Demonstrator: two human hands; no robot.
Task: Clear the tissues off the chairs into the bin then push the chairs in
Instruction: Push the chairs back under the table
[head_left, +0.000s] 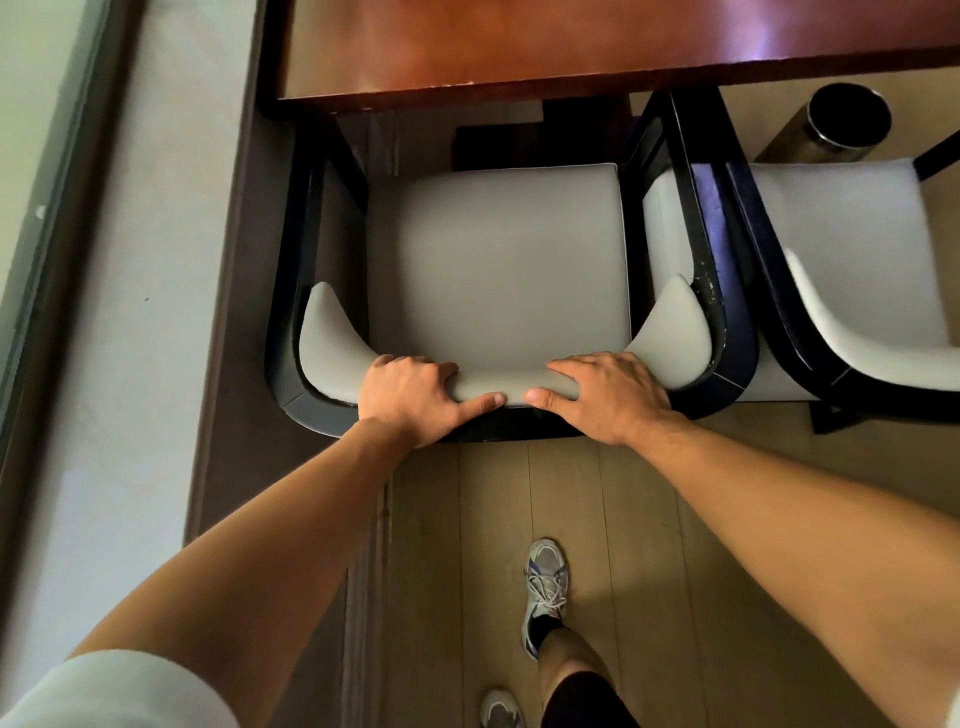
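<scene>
A black-framed chair with a grey padded seat stands in front of me, its front edge just short of the wooden table. My left hand and my right hand both grip the top of its padded backrest, fingers curled over the far side and thumbs along the near side. No tissue shows on this seat. A second chair of the same kind stands to the right, its visible seat bare. The round metal bin with a dark inside sits beyond that chair, beside the table edge.
A wall and dark skirting run along the left, close to the chair's left arm. The two chairs almost touch each other. Wooden floor lies behind the chair, with my feet in grey trainers on it.
</scene>
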